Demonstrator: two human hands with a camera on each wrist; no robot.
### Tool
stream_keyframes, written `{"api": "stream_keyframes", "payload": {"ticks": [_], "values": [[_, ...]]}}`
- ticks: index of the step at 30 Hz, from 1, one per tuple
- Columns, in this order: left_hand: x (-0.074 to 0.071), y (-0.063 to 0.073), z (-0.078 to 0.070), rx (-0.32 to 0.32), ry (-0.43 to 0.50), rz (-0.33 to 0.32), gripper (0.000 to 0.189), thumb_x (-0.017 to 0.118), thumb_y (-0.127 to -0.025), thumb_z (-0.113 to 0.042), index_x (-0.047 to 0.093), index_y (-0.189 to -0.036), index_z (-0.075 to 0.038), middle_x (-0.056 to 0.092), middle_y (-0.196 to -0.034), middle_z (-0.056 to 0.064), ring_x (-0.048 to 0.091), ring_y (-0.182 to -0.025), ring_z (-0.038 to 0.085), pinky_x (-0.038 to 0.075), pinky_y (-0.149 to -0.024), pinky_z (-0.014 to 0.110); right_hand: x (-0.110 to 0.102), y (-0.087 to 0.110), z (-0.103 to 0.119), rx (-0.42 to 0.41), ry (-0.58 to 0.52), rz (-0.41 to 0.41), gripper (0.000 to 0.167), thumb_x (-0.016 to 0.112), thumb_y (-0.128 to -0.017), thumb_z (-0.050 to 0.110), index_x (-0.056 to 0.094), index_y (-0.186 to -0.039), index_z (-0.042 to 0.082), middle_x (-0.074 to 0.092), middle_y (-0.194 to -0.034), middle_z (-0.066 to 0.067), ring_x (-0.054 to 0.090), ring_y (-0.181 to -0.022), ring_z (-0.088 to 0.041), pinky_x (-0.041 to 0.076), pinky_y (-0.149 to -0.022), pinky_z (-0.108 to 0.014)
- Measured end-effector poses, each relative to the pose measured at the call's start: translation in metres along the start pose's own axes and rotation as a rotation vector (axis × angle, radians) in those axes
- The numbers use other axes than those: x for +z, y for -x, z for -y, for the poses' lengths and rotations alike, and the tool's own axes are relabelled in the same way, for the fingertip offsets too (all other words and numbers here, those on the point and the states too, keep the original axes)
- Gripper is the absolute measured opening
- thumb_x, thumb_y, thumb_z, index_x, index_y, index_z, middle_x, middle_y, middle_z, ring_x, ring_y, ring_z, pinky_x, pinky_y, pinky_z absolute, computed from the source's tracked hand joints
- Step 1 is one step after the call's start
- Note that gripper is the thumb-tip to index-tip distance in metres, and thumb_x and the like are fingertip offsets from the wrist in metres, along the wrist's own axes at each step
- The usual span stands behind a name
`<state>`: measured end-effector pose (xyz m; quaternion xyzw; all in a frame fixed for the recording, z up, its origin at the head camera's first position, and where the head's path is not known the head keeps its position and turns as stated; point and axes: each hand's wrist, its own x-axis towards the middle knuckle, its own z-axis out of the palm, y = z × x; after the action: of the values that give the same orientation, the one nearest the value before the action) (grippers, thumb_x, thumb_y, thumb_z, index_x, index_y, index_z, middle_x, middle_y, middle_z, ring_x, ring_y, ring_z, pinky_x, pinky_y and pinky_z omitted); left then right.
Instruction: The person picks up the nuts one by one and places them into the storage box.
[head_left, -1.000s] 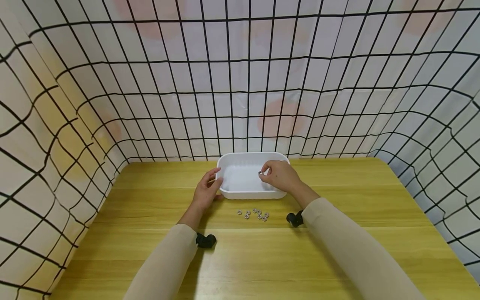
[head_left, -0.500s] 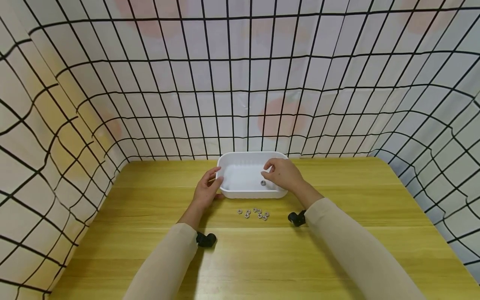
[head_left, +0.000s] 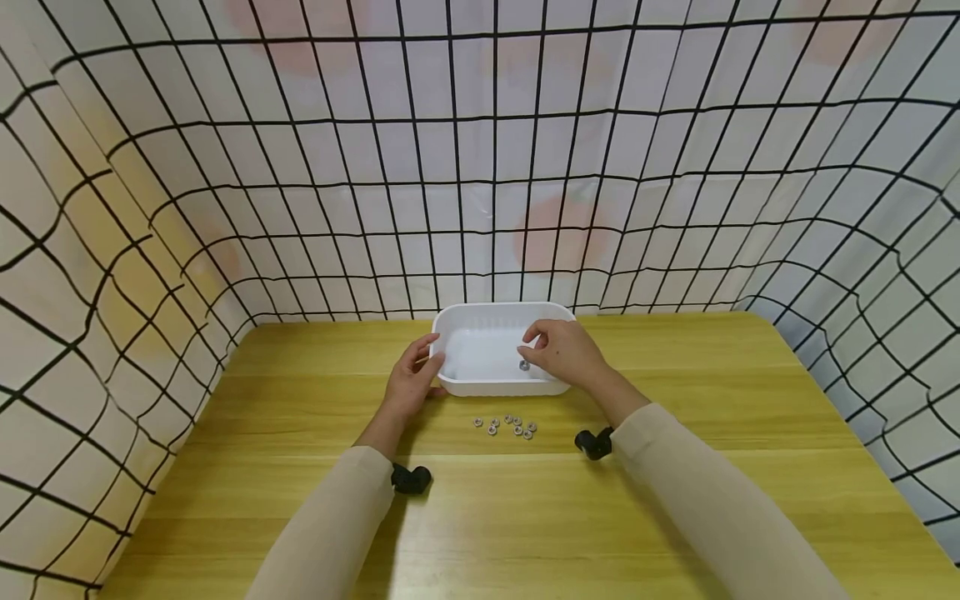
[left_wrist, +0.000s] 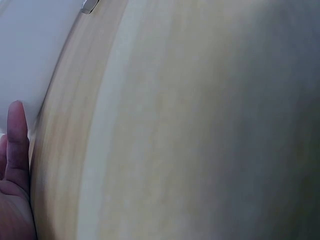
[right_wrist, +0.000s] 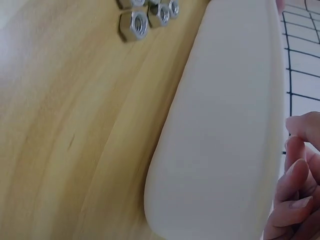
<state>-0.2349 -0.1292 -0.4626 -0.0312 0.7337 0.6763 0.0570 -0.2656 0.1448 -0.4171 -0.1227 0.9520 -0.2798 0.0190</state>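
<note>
Near the far side of the table is a white plastic tray (head_left: 480, 388). My left hand (head_left: 408, 385) holds its left end, thumb at the rim; in the left wrist view one straight finger (left_wrist: 18, 142) lies along the outer wall. Above the tray's right part is my right hand (head_left: 566, 352), thumb and index tips slightly apart, with nothing visible between them. A metal hex nut (head_left: 524, 365) rests on the tray floor below those fingertips. In the right wrist view the right hand's fingers (right_wrist: 292, 182) are loosely bent behind the tray wall.
Several more hex nuts (head_left: 517, 431) lie loose on the wooden table (head_left: 525, 517), just in front of the tray. Black netting (head_left: 495, 179) over pale cloth stands behind the table and along both sides. Each wrist carries a black camera (head_left: 411, 479).
One second ago my right thumb and index finger pinched a nut over the tray. They have let go, and it now rests inside. My left hand has stayed at the tray's end.
</note>
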Motion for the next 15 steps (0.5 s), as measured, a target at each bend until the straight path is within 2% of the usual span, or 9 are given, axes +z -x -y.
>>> {"api": "stream_keyframes", "payload": {"ticks": [12,15], "values": [[0.001,0.002,-0.004,-0.010,-0.008,-0.001,0.047,0.062,-0.103,-0.024,0.051,-0.150,-0.022,0.046,-0.153,0.017,0.055,-0.127,0.035,0.065,-0.079,0.042,-0.001,0.025,0.015,-0.018,-0.047,-0.005,0.022,0.074,-0.093,0.035,0.073,-0.105,0.017,0.065,-0.079,0.002,0.053,-0.063,-0.015,0.044,-0.057,-0.027],[0.000,-0.005,0.006,-0.021,-0.012,-0.004,0.048,0.061,-0.104,-0.026,0.050,-0.151,-0.024,0.044,-0.155,0.016,0.054,-0.129,0.034,0.065,-0.079,0.042,-0.001,0.032,0.019,-0.027,-0.065,-0.010,0.020,0.074,-0.093,0.034,0.073,-0.103,0.018,0.065,-0.078,0.002,0.052,-0.061,-0.015,0.044,-0.057,-0.027]]}}
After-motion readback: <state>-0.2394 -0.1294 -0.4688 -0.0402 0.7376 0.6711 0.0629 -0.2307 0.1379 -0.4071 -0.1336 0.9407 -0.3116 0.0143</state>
